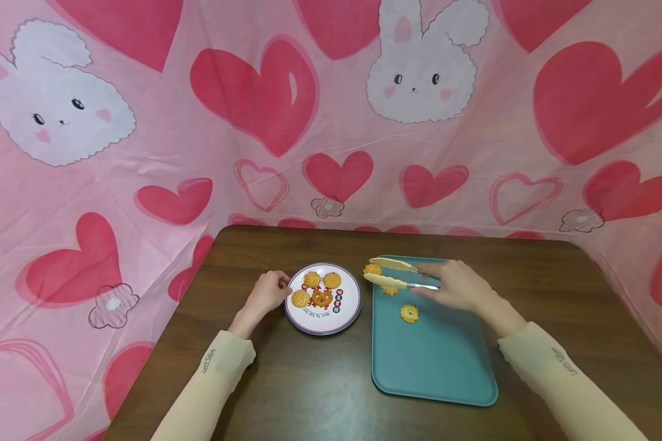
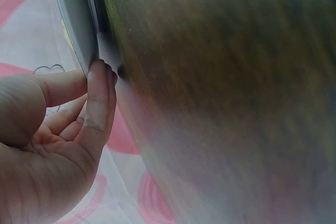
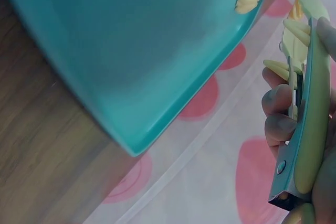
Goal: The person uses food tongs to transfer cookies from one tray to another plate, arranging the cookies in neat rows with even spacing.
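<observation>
My left hand [image 1: 270,291] pinches the rim of a round white plate [image 1: 347,313] between thumb and fingers; the left wrist view shows this hand [image 2: 68,129] at the plate's edge [image 2: 76,22]. Several cookies lie on the plate, among them a swirled cookie [image 1: 300,298] and a pretzel-shaped one [image 1: 322,298]. My right hand [image 1: 463,288] grips pale yellow-tipped food tongs [image 1: 387,281] over the far left of a teal tray [image 1: 433,361]. A swirled cookie [image 1: 372,269] sits between the tong tips. Two more cookies, a flower-shaped one [image 1: 410,313] and another [image 1: 390,290], lie on the tray.
Plate and tray stand side by side on a dark wooden table [image 1: 276,380], the plate to the left. A pink cloth [image 1: 243,122] with hearts and rabbits hangs behind the table and along its sides.
</observation>
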Demonstrator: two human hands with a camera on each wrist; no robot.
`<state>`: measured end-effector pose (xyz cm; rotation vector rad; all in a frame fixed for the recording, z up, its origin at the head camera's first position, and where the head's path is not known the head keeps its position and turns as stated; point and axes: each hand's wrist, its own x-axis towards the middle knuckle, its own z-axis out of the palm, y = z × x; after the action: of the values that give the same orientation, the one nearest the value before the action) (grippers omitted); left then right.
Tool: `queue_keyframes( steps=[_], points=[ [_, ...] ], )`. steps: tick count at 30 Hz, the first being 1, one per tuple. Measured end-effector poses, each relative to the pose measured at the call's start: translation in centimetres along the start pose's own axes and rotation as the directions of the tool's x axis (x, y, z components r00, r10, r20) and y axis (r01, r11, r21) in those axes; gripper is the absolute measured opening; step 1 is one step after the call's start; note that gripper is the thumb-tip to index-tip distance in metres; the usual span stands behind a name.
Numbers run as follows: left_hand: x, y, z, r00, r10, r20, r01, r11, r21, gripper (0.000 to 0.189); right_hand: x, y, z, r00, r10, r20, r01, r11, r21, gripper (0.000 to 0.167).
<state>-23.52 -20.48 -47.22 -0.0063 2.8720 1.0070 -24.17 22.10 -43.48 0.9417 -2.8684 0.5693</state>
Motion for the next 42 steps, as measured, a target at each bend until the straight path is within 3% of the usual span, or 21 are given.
queue_keyframes(
  steps=[6,14,25,42],
  points=[
    [0.0,0.0,0.0,1.000,-0.014,0.006,0.014,1.000,-0.011,0.022,0.7,-0.8,0.6,0.997,-0.070,-0.032,0.070,0.998,0.006,0.058],
    [0.0,0.0,0.1,1.000,-0.013,0.004,0.013,1.000,-0.007,0.023,1.4,-2.0,1.3,0.992,-0.128,0.000,0.128,0.992,0.004,0.058],
    [0.0,-0.1,0.1,1.000,-0.008,0.000,0.008,1.000,-0.005,0.023,2.0,-3.4,2.3,0.991,-0.102,0.082,0.099,0.994,0.035,0.060],
    [0.0,-0.1,0.1,1.000,-0.014,0.007,0.014,1.000,-0.012,0.023,2.4,-4.2,3.2,0.986,-0.091,0.141,0.087,0.996,0.035,0.059]
  ],
)
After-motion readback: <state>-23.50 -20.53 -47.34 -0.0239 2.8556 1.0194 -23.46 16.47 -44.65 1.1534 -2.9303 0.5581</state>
